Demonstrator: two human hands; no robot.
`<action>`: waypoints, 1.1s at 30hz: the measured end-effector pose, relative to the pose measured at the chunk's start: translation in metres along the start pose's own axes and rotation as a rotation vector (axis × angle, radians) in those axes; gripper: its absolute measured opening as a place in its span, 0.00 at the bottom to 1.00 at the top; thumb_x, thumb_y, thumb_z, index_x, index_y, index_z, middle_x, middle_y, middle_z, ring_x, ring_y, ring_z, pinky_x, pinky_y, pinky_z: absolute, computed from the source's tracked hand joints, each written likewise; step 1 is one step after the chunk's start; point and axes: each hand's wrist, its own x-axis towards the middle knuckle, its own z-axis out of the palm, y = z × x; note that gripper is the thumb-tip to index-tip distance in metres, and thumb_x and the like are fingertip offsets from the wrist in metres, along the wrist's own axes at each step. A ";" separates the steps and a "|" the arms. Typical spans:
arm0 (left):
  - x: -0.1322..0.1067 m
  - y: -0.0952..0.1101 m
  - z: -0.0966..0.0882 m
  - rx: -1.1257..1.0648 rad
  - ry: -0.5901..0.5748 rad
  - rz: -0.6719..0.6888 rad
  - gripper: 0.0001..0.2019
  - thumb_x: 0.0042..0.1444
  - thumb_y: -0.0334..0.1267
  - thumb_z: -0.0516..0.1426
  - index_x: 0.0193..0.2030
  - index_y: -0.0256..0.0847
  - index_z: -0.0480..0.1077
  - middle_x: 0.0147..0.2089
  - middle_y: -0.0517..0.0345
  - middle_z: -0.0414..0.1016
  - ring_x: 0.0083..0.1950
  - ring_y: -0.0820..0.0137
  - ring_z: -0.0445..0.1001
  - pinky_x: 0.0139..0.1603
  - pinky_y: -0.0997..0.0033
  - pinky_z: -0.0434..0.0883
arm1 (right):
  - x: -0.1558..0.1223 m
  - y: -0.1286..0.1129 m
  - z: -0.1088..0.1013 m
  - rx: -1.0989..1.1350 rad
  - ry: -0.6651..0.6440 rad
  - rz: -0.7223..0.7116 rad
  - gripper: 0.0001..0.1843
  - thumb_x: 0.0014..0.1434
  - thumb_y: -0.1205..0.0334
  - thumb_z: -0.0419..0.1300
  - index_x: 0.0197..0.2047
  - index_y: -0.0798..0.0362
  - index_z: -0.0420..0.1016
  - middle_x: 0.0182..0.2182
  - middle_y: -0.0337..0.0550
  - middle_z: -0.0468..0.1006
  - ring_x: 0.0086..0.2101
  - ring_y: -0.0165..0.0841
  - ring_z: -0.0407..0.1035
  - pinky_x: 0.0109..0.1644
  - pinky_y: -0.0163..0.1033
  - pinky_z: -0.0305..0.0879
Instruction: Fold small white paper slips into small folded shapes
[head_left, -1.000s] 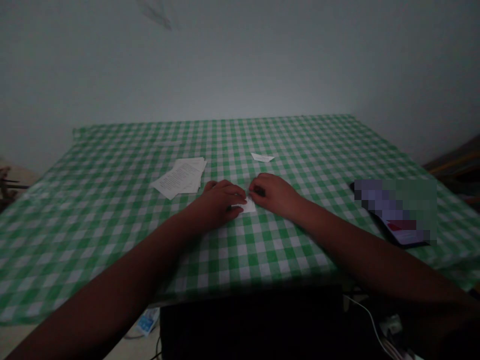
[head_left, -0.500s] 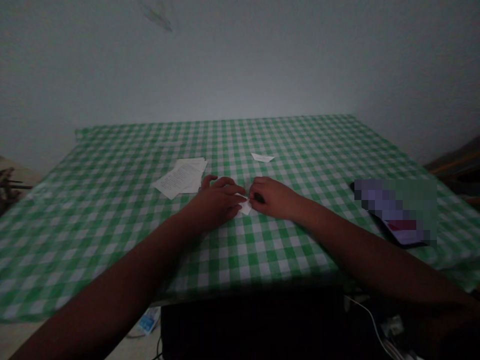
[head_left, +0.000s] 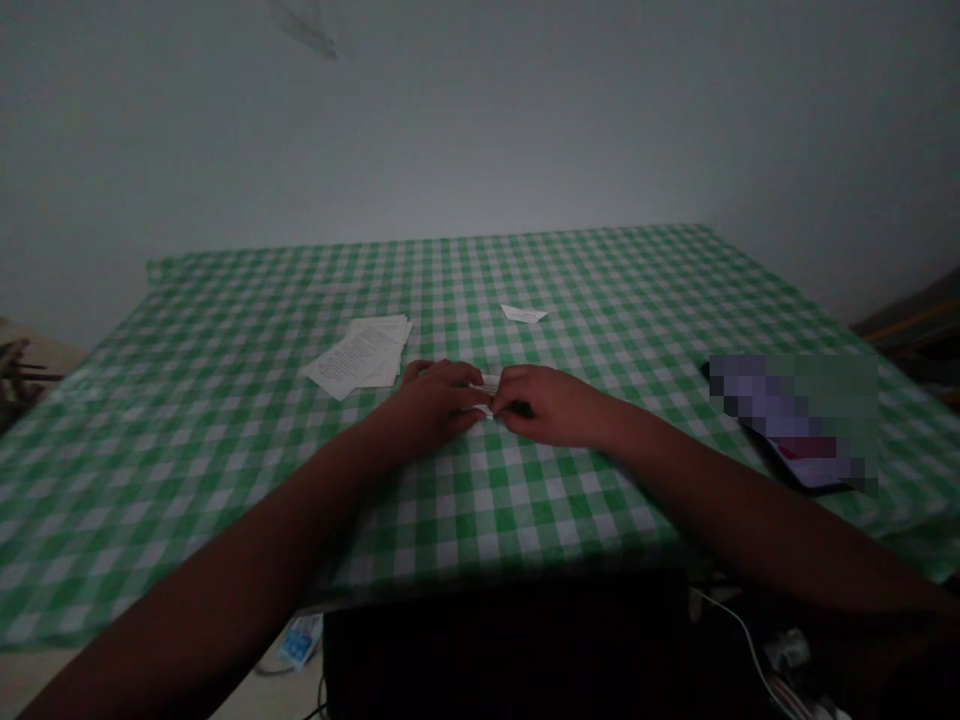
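Note:
A small piece of white paper (head_left: 490, 383) lies between my hands near the middle of the table, mostly covered by fingers. My left hand (head_left: 439, 400) holds its left side, the fingers bent over it and the thumb at the near edge. From the right, my right hand (head_left: 541, 404) pinches the paper between curled fingers and thumb. Beyond the hands rests a small folded paper (head_left: 524, 314) with slanted ends. Left of my left hand, several printed paper sheets (head_left: 360, 358) overlap in a loose stack.
A green-and-white checked cloth (head_left: 480, 510) covers the table, which reaches to a plain wall (head_left: 480, 120). On the right lies a phone (head_left: 795, 430), its screen blurred out. Below the near edge, a white cable (head_left: 739, 625) and a blue-and-white packet (head_left: 301, 640) show.
The fingers of both hands have shifted on the paper, and a strip of it now shows between them at the far side. The left fingers are drawn closer together.

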 end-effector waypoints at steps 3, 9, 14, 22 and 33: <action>0.000 -0.003 0.000 -0.050 0.007 0.017 0.10 0.64 0.40 0.57 0.50 0.53 0.76 0.59 0.58 0.73 0.60 0.61 0.69 0.61 0.51 0.54 | 0.000 0.004 -0.001 -0.064 0.103 0.105 0.04 0.59 0.67 0.58 0.36 0.53 0.75 0.34 0.42 0.73 0.35 0.33 0.68 0.40 0.38 0.63; 0.001 -0.001 0.000 -0.109 0.009 -0.010 0.11 0.63 0.40 0.58 0.51 0.52 0.75 0.58 0.58 0.75 0.60 0.60 0.70 0.62 0.49 0.56 | 0.001 0.000 0.006 -0.104 0.124 0.166 0.02 0.58 0.64 0.60 0.36 0.52 0.72 0.35 0.42 0.73 0.37 0.33 0.68 0.40 0.38 0.61; 0.001 -0.002 -0.001 -0.145 -0.007 -0.037 0.13 0.63 0.41 0.57 0.54 0.53 0.74 0.59 0.58 0.74 0.61 0.58 0.69 0.62 0.49 0.58 | 0.003 -0.009 0.015 -0.109 0.109 0.169 0.05 0.58 0.60 0.62 0.35 0.51 0.71 0.35 0.42 0.74 0.38 0.34 0.68 0.41 0.38 0.61; 0.001 -0.003 0.000 -0.155 0.005 -0.075 0.11 0.61 0.43 0.59 0.50 0.54 0.76 0.59 0.59 0.73 0.61 0.58 0.68 0.62 0.49 0.58 | 0.004 -0.014 0.017 -0.097 0.111 0.159 0.06 0.56 0.61 0.63 0.31 0.52 0.69 0.34 0.41 0.74 0.36 0.33 0.68 0.40 0.37 0.60; 0.000 -0.002 0.002 -0.134 -0.004 -0.101 0.14 0.61 0.43 0.58 0.53 0.52 0.73 0.61 0.58 0.73 0.62 0.58 0.68 0.63 0.48 0.57 | 0.007 0.010 0.009 -0.176 0.168 0.339 0.08 0.57 0.59 0.62 0.30 0.52 0.68 0.29 0.39 0.71 0.32 0.31 0.64 0.34 0.37 0.55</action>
